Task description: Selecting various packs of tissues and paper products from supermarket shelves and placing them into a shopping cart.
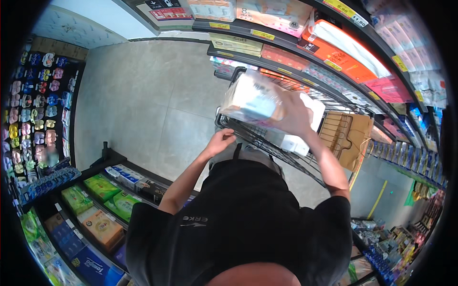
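My right hand [296, 114] grips a plastic-wrapped pack of tissues [250, 97], white with pale blue and beige. The pack is tilted and slightly blurred, above one end of a black wire shopping cart [267, 143]. The hand covers part of the pack's right end. Close to the cart's near left corner is my left hand [221, 143], empty, with its fingers loosely bent and apart. Whether its fingertips touch the cart rim, I cannot tell. White packs [295, 145] lie in the cart, partly hidden by my right hand and forearm.
Shelves with tissue packs [343, 50] run along the far right side, close to the cart. Brown cardboard [360, 143] stands at the cart's right end. A low shelf of green packs [102, 187] is at lower left. Slippers [36, 105] hang on the left rack.
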`<state>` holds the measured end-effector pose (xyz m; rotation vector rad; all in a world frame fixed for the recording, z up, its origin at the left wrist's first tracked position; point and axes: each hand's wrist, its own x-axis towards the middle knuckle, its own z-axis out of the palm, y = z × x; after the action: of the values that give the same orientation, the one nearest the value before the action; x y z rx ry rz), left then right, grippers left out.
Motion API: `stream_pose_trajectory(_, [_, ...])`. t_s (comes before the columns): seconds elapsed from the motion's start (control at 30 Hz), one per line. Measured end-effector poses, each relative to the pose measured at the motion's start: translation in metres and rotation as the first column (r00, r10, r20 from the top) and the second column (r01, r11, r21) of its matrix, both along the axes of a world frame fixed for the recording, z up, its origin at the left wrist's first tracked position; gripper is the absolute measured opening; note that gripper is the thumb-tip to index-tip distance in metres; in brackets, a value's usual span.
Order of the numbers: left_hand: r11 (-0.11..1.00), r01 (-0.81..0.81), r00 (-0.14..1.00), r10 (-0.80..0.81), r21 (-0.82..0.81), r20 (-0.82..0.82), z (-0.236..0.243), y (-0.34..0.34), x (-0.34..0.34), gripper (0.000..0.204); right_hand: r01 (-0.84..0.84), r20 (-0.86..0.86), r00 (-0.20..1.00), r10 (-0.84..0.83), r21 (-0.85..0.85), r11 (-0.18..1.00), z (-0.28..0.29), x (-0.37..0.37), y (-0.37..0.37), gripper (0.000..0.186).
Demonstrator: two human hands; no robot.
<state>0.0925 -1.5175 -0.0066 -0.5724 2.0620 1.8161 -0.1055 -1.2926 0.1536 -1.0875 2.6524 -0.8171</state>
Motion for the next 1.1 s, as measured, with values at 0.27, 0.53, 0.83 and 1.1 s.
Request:
stream_pose_trajectory(0.27, [0.997,-0.064,0.997,0.066,-0.036,0.039,-0.004,-0.017,0.03,0.041,0.028,0.004,1.0,-0.028,0.096,0.995,-0.166,0.021,-0.014,0.09])
stream_pose_trajectory(0.53, [0.992,-0.128,0.985,0.124,0.02,0.12,-0.003,-0.022,0.038,0.041,0.137,-0.162,0.981,-0.108,0.183,0.974,-0.258,0.003,-0.018,0.083])
stream_pose_trajectory(0.83, [0.994,-0.08,0.99,0.07,0.074,0.122,0.002,-0.019,0.025,0.032,0.309,-0.24,0.938,-0.25,0.252,0.917,-0.297,0.004,-0.019,0.072])
stream_pose_trajectory(1.1, [0.989,0.107,0.985,-0.119,0.101,0.125,-0.004,0.007,-0.02,0.033,0.288,-0.069,0.957,-0.281,0.123,0.95,-0.234,0.007,0.023,0.079])
